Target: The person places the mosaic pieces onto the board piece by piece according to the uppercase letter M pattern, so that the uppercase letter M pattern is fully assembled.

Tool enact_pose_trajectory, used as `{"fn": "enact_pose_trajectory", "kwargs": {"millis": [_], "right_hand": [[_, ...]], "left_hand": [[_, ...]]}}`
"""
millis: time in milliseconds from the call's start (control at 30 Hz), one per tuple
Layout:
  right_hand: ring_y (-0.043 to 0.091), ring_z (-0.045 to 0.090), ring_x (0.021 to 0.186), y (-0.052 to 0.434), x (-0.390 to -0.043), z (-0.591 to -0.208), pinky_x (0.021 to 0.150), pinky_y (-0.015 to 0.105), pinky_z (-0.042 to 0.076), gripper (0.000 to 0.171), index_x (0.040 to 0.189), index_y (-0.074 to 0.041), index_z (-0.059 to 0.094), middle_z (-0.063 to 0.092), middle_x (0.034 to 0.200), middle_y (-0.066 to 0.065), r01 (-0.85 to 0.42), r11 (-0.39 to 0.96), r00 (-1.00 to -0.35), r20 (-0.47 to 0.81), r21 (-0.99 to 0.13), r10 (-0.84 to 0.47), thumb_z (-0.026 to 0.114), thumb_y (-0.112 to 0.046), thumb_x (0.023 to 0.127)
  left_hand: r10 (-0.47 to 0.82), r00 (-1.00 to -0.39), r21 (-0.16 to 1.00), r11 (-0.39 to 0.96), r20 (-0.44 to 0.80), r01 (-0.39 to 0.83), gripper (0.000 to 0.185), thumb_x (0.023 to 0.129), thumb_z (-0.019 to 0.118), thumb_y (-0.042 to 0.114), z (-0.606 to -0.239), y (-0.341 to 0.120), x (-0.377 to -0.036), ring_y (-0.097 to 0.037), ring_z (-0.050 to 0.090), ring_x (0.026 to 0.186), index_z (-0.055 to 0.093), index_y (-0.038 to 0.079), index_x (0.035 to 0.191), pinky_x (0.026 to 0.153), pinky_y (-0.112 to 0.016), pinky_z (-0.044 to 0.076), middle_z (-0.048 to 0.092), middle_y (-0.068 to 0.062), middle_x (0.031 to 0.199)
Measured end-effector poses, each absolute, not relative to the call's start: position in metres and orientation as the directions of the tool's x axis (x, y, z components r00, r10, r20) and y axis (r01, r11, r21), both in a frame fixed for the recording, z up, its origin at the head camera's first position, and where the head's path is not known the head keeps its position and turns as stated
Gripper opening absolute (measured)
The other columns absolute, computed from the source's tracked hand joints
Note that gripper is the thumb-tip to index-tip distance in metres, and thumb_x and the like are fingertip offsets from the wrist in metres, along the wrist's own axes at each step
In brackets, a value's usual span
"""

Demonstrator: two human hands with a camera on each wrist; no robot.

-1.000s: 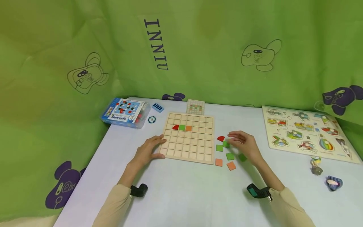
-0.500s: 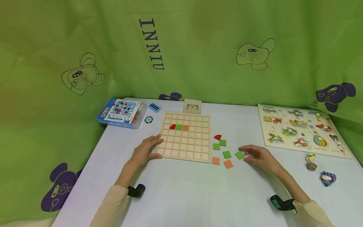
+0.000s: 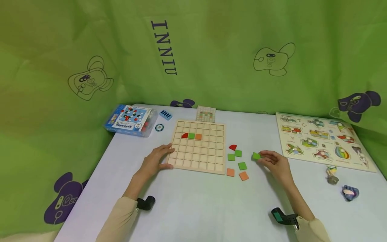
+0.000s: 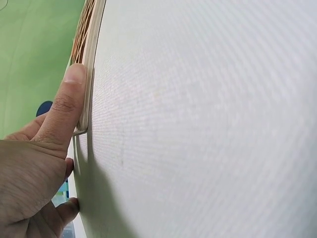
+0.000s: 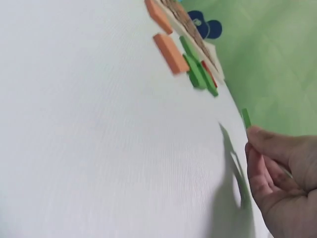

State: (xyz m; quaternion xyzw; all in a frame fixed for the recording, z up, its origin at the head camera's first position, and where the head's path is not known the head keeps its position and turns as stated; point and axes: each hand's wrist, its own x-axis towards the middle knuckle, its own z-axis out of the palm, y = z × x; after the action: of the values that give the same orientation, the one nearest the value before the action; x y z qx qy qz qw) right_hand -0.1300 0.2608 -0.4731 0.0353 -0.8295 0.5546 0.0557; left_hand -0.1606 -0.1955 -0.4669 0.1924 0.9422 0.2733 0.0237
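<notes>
My right hand (image 3: 277, 165) pinches a green square tile (image 3: 256, 156) between thumb and fingertips; its shadow falls apart from it on the table in the right wrist view. My left hand (image 3: 155, 159) rests at the near left corner of a wooden grid board (image 3: 199, 165), thumb (image 4: 71, 96) laid along its edge and fingers spread on its left side. One row of the board holds a red quarter-circle tile (image 3: 185, 135), a green square (image 3: 191, 136) and an orange square (image 3: 198, 136). Between board and right hand lie loose green squares (image 3: 242, 166), orange squares (image 3: 230, 172) and a red quarter-circle (image 3: 232, 147).
Behind the board lies a small pattern card (image 3: 206, 114). A clear-and-blue box (image 3: 130, 120), a blue striped block (image 3: 166, 115) and a round chip (image 3: 159, 127) sit at back left. To the right are a picture puzzle board (image 3: 326, 141) and small figures (image 3: 350, 193).
My right hand moved right from the tile group, reached the farthest green square and now holds it raised, slightly farther back. The left hand stayed on the board.
</notes>
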Motion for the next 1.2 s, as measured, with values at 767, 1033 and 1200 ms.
{"fn": "enact_pose_trajectory", "kwargs": {"millis": [767, 1033, 1200], "right_hand": [[0.003, 0.064, 0.083, 0.168, -0.186, -0.470, 0.073, 0.011, 0.051, 0.033, 0.116, 0.009, 0.061, 0.063, 0.116, 0.027, 0.015, 0.252, -0.997, 0.005, -0.968, 0.080, 0.070, 0.000, 0.086], [0.033, 0.068, 0.086, 0.129, -0.206, -0.473, 0.068, 0.015, 0.053, 0.028, 0.106, 0.007, 0.067, 0.069, 0.102, 0.023, -0.127, 0.386, -0.990, 0.142, -0.914, 0.011, 0.074, 0.005, 0.079], [0.033, 0.069, 0.081, 0.112, -0.218, -0.474, 0.069, 0.025, 0.057, 0.027, 0.103, 0.009, 0.067, 0.069, 0.098, 0.023, -0.214, 0.451, -0.974, 0.224, -0.867, -0.031, 0.075, 0.006, 0.078]], "left_hand": [[0.363, -0.932, 0.532, 0.786, 0.012, 0.313, 0.071, 0.072, 0.078, 0.033, -0.465, -0.195, -0.163, -0.036, 0.031, 0.138, 0.054, 0.014, 0.136, 0.091, -0.074, 0.034, 0.038, -0.005, 0.151], [0.364, -0.931, 0.528, 0.789, 0.014, 0.316, 0.071, 0.071, 0.078, 0.033, -0.466, -0.196, -0.163, -0.036, 0.031, 0.138, 0.054, 0.015, 0.136, 0.090, -0.074, 0.035, 0.038, -0.005, 0.151], [0.361, -0.932, 0.539, 0.781, 0.022, 0.315, 0.071, 0.071, 0.078, 0.033, -0.465, -0.196, -0.162, -0.036, 0.030, 0.139, 0.054, 0.014, 0.136, 0.091, -0.075, 0.033, 0.038, -0.005, 0.151]]}}
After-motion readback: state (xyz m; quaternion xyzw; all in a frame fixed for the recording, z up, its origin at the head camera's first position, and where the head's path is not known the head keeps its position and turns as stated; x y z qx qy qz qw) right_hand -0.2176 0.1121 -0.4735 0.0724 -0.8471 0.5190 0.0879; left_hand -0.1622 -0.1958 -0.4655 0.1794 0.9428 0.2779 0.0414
